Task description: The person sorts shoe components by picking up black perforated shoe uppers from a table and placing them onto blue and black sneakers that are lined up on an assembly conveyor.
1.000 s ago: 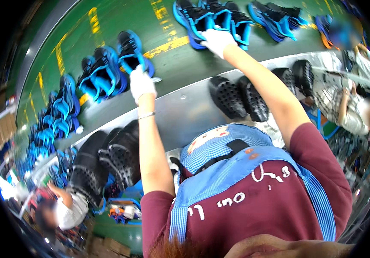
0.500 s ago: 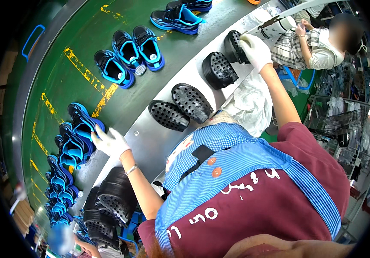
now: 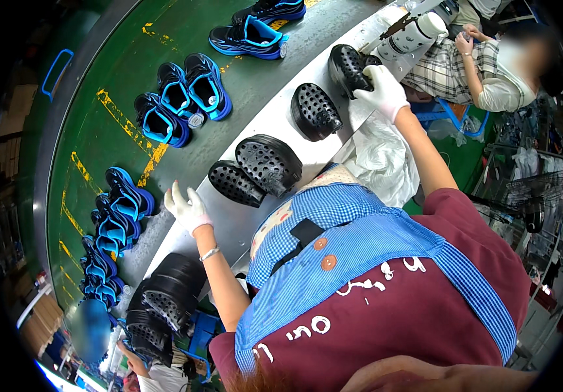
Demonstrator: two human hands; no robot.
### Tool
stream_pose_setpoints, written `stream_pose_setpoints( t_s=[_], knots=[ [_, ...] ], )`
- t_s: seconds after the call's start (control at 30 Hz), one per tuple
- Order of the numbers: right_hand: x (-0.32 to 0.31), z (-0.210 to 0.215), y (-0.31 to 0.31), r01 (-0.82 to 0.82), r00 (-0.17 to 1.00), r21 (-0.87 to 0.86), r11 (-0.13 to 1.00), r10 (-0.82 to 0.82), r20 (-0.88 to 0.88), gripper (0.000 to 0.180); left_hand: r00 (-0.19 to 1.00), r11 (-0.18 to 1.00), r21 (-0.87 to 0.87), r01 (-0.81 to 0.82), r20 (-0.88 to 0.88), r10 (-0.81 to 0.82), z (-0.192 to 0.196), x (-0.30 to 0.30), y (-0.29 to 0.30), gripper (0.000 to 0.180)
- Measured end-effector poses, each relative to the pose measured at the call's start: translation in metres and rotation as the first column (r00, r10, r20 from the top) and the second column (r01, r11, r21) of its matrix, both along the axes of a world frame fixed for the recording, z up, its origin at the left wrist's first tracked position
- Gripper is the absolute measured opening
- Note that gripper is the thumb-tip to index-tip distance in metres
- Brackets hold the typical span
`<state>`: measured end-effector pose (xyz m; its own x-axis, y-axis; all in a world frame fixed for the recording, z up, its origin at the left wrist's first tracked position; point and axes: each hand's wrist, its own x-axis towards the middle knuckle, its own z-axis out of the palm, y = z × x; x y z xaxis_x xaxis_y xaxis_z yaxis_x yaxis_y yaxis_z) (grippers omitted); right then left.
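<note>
Your right hand (image 3: 382,91), gloved, stays up at one o'clock, its grip closed on the black perforated sole (image 3: 349,67) at the far end of the grey tabletop (image 3: 275,124). Your left hand (image 3: 187,208) has left the blue shoes (image 3: 121,209) at nine o'clock; fingers spread wide, it hovers holding nothing.
</note>
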<state>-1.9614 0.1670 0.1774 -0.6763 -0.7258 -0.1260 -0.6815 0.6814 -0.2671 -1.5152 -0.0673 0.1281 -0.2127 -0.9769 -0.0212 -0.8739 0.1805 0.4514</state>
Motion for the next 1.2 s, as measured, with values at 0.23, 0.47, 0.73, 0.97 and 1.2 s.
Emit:
stream_pose_setpoints(
  t_s=[0.23,0.47,0.73,0.97,1.2],
  knots=[
    [-0.017,0.050,-0.004,0.038,0.981,-0.188,0.981,-0.002,0.192,0.054,0.995,0.998,-0.066,-0.003,-0.102,-0.004,0.017,-0.023,-0.006,0.040],
    [0.095,0.076,-0.099,-0.429,0.733,-0.466,0.774,0.600,0.322,0.047,0.550,0.508,0.662,0.552,-0.746,0.375,0.067,-0.116,0.010,0.054],
    [0.182,0.059,-0.145,-0.489,0.600,-0.367,0.791,0.611,0.516,0.042,0.172,0.504,0.654,0.564,-0.690,0.703,0.055,-0.087,0.016,0.039],
    [0.220,0.054,-0.188,-0.589,0.712,-0.172,0.790,0.608,0.352,0.035,0.181,0.512,0.669,0.539,-0.686,0.705,0.036,-0.056,-0.016,0.031],
    [0.229,0.022,-0.248,-0.541,0.736,-0.146,0.828,0.550,0.394,0.041,0.619,0.626,0.740,0.245,-0.617,0.486,0.019,-0.040,-0.067,0.042]
  ],
)
